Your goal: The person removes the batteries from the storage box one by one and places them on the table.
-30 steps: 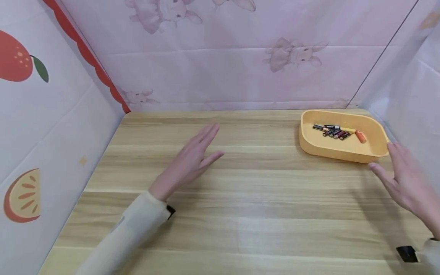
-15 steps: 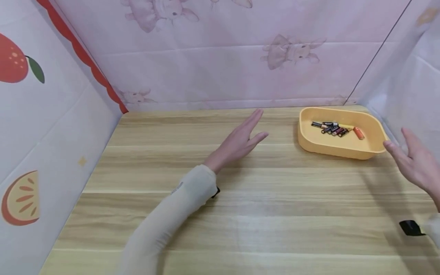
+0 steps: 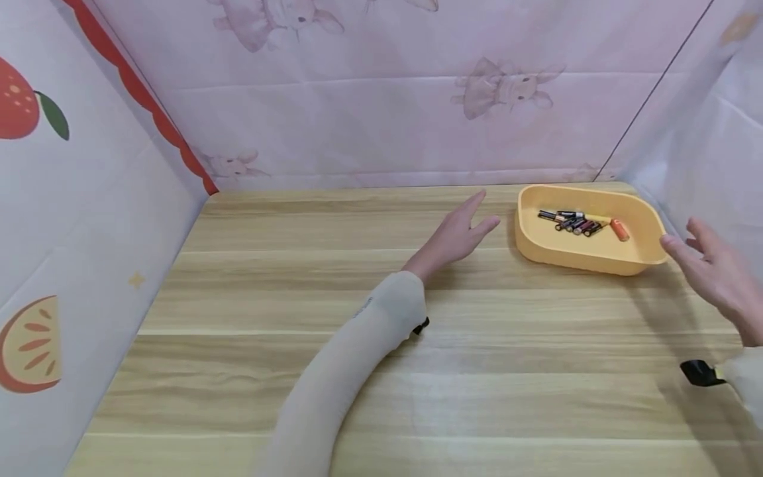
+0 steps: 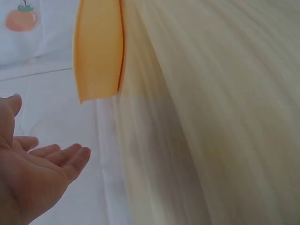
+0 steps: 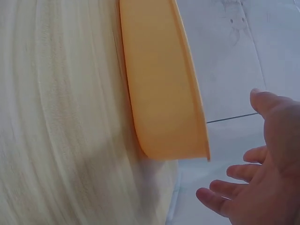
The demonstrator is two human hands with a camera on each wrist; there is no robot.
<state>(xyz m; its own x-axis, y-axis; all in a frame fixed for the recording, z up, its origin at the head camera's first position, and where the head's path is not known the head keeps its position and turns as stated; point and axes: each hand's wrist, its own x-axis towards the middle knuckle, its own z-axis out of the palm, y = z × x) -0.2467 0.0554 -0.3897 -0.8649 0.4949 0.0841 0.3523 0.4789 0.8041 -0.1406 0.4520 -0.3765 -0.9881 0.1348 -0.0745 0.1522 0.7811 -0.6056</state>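
Observation:
A yellow-orange plastic basin (image 3: 587, 257) stands at the far right of the table. Inside it lie several dark batteries (image 3: 577, 225) and an orange battery (image 3: 620, 230). My left hand (image 3: 451, 240) hovers just left of the basin, thumb spread from the fingers, holding nothing. On the other side my right hand (image 3: 718, 271) is near the basin's right end, its thumb close to the rim; contact cannot be made out in the head view. The right wrist view shows loosely bent fingers (image 5: 234, 173) apart from the basin wall (image 5: 161, 84).
The wood-grain table (image 3: 238, 371) reaches a pink rabbit-print cloth (image 3: 381, 132) at the back. A white fruit-print cloth (image 3: 89, 218) borders the left side, and a pale cloth (image 3: 715, 172) stands close behind the right hand.
My left hand has travelled right and a little away from me, up to the basin's left side. My right hand has shifted slightly away from me. The basin stays in place.

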